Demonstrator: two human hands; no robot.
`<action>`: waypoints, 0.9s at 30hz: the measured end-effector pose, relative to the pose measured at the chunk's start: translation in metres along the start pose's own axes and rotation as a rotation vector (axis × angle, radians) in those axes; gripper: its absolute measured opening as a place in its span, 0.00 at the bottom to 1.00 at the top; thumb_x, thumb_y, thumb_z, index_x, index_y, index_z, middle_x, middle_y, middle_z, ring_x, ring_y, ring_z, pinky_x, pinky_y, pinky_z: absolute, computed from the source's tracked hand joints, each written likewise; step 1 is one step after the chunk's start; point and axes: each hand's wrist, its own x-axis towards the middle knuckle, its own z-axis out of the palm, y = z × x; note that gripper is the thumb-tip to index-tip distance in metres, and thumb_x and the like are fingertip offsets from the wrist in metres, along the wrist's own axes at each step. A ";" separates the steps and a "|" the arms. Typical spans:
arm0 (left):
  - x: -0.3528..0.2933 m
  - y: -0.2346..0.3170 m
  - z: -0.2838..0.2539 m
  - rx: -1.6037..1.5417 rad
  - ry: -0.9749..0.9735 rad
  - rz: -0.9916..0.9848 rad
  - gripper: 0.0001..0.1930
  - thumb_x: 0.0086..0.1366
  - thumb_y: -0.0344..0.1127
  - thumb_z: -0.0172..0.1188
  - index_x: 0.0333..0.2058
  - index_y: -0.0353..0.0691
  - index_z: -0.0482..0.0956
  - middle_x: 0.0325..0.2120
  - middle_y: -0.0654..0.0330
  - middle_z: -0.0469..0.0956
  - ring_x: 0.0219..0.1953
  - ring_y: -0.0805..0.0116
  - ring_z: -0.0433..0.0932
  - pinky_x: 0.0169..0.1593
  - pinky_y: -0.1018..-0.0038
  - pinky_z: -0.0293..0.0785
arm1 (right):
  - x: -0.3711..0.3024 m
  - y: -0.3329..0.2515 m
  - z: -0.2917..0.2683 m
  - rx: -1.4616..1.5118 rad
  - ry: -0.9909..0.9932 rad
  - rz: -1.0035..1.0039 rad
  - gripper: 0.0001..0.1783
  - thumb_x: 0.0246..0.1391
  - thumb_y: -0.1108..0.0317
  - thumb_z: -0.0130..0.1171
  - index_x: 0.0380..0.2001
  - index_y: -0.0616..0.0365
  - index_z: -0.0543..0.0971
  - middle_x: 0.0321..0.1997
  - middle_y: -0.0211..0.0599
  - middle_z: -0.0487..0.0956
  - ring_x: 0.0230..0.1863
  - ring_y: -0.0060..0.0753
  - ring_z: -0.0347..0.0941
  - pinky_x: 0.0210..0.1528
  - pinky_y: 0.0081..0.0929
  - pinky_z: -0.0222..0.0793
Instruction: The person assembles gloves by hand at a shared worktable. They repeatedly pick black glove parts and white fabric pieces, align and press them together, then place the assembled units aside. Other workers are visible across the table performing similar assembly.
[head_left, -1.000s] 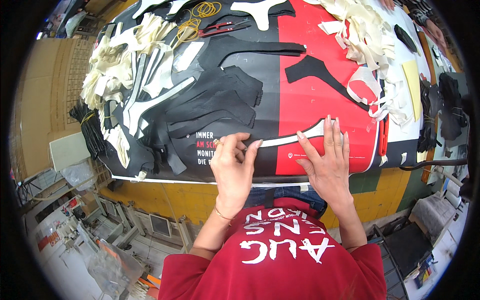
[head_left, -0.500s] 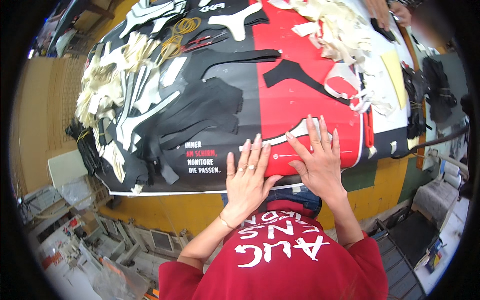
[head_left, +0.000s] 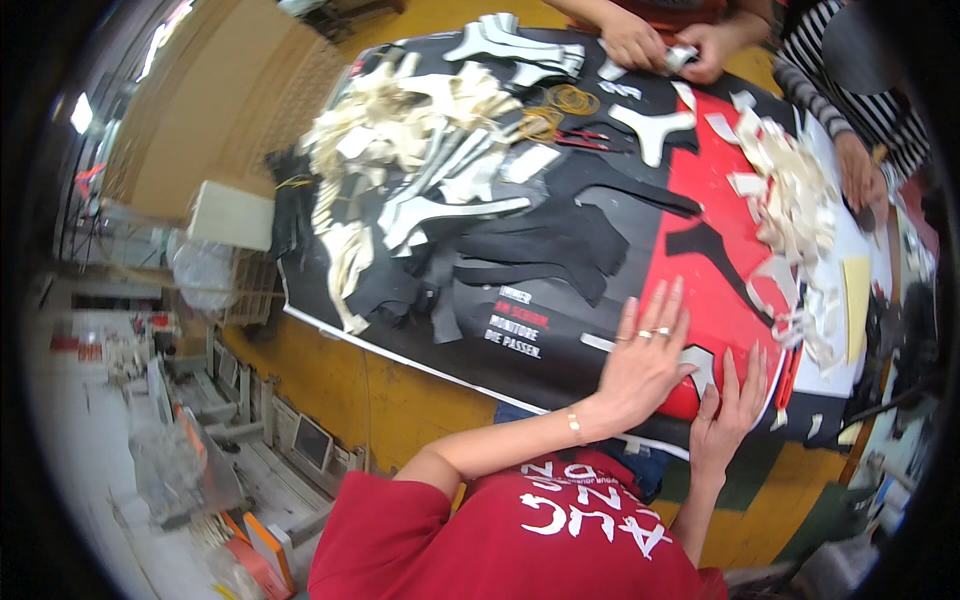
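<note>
A white, curved fabric piece (head_left: 703, 368) lies on the red and black table sheet near its front edge, partly hidden under my hands. My left hand (head_left: 645, 368) rests flat across the middle of it, fingers stretched out; two rings and a bracelet show. Flat as well, with fingers extended, my right hand (head_left: 727, 412) lies beside the piece's right end. Beyond my hands is a black curved cut piece (head_left: 718, 262) on the red area. A heap of black fabric pieces (head_left: 545, 245) lies to the left of that.
Cream fabric strips (head_left: 370, 130) pile up at the left, more cream scraps (head_left: 795, 200) at the right. Yellow rubber bands (head_left: 572, 98) lie near red-handled tools (head_left: 590, 138). Across the table a person's hands (head_left: 640, 45) hold a small whitish thing; a striped sleeve (head_left: 815, 90) is at the right.
The view has swung left, bringing the co-workers' hands in further. My left hand has slid right along the white piece, leaving its left tip uncovered. Both hands are closer together.
</note>
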 end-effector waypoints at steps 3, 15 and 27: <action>-0.001 0.005 0.011 -0.118 0.029 -0.001 0.19 0.60 0.41 0.65 0.47 0.40 0.76 0.65 0.47 0.64 0.68 0.51 0.61 0.69 0.52 0.54 | 0.007 -0.007 -0.001 0.059 0.034 -0.007 0.21 0.64 0.60 0.56 0.56 0.60 0.78 0.70 0.51 0.65 0.72 0.56 0.57 0.72 0.50 0.49; 0.007 -0.050 -0.054 -0.299 0.146 0.080 0.11 0.59 0.31 0.68 0.40 0.41 0.78 0.29 0.56 0.81 0.28 0.56 0.81 0.31 0.65 0.75 | 0.016 -0.002 -0.012 0.145 0.050 0.091 0.16 0.59 0.66 0.62 0.49 0.61 0.81 0.58 0.43 0.78 0.61 0.48 0.70 0.65 0.43 0.60; 0.131 -0.129 -0.135 -0.359 0.401 -0.080 0.10 0.61 0.29 0.67 0.40 0.34 0.80 0.29 0.52 0.83 0.29 0.61 0.83 0.34 0.70 0.75 | 0.018 -0.006 -0.011 0.113 0.018 0.082 0.16 0.58 0.64 0.63 0.47 0.61 0.81 0.56 0.44 0.78 0.60 0.48 0.71 0.62 0.42 0.62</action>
